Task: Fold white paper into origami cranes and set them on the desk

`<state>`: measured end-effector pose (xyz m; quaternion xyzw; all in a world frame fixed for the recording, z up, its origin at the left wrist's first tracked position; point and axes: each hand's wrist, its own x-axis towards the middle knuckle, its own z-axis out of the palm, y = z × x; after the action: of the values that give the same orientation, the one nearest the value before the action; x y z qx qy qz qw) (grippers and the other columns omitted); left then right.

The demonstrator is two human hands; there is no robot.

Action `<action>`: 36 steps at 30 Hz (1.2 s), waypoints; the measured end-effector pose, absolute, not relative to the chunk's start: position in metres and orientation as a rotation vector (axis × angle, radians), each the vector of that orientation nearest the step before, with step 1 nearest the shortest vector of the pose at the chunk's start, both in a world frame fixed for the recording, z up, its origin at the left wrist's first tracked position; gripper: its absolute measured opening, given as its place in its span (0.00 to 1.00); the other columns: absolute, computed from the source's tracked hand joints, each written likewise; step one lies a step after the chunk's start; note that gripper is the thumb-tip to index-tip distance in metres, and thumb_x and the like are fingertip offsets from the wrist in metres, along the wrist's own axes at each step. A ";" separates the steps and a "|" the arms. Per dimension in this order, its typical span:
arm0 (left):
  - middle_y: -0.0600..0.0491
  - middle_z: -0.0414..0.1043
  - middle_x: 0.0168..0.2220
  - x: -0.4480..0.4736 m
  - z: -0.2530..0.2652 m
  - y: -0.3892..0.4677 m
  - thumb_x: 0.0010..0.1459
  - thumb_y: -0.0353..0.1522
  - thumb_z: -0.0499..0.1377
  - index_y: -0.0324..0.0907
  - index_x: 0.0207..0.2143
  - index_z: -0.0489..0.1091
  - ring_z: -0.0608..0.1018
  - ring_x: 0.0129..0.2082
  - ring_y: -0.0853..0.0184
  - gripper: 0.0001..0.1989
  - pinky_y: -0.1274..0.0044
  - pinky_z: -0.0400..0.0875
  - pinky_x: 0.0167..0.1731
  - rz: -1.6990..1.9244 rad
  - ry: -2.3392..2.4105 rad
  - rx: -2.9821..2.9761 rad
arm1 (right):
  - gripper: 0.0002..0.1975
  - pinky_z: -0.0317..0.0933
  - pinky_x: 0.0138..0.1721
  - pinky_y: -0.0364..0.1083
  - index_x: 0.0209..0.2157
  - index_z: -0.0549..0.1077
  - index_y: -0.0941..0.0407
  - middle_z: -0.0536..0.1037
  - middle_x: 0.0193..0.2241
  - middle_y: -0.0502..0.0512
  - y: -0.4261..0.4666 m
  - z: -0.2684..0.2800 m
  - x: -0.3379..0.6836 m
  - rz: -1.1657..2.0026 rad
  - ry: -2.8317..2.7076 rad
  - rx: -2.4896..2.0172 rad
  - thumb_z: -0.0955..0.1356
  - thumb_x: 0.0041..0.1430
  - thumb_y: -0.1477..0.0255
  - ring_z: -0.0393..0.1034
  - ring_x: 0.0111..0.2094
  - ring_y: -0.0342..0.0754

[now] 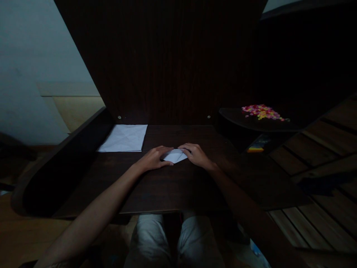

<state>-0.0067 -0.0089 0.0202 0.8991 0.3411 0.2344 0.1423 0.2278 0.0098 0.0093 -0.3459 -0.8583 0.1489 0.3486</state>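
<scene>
Grip meets the folded paper (174, 156) from both sides: the left hand (153, 158) has thumb and fingers apart around its left end; the right hand (198, 154) touches its right end, though whether it pinches I cannot tell. Beneath the folded paper spreads the dark worktop (161, 190); white sheets (124, 137) lie beyond it to the left. Neat work probably needs the left hand anchoring, right fingertips aligning layers, then pressing along each edge.

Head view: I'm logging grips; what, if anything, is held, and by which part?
Folded white paper: the left hand at its left end, the right hand at its right end.
</scene>
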 end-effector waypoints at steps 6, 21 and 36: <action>0.43 0.70 0.51 -0.006 0.021 -0.012 0.48 0.45 0.64 0.41 0.57 0.61 0.73 0.49 0.58 0.36 0.69 0.67 0.48 0.710 0.991 2.623 | 0.11 0.65 0.41 0.46 0.38 0.76 0.56 0.79 0.36 0.55 0.010 0.010 0.228 0.404 -2.173 -0.921 0.61 0.61 0.75 0.73 0.38 0.47; 0.49 0.78 0.36 0.000 0.027 -0.009 0.55 0.46 0.56 0.36 0.40 0.74 0.77 0.33 0.63 0.23 0.76 0.69 0.32 1.058 1.281 1.870 | 0.19 0.63 0.48 0.51 0.50 0.65 0.53 0.71 0.50 0.61 0.016 0.015 0.228 0.555 -1.493 -0.992 0.64 0.59 0.62 0.67 0.48 0.49; 0.50 0.77 0.30 0.017 0.023 -0.015 0.46 0.44 0.64 0.35 0.38 0.73 0.76 0.29 0.65 0.23 0.77 0.67 0.30 1.035 1.039 1.341 | 0.21 0.67 0.44 0.52 0.36 0.76 0.60 0.79 0.39 0.59 0.006 0.010 0.208 1.318 -1.523 -0.977 0.74 0.42 0.61 0.75 0.39 0.53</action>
<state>0.0166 -0.0155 0.0227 0.5656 0.4381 0.4366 0.5455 0.2080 0.0061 0.0103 -0.3927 -0.6120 0.5300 0.4363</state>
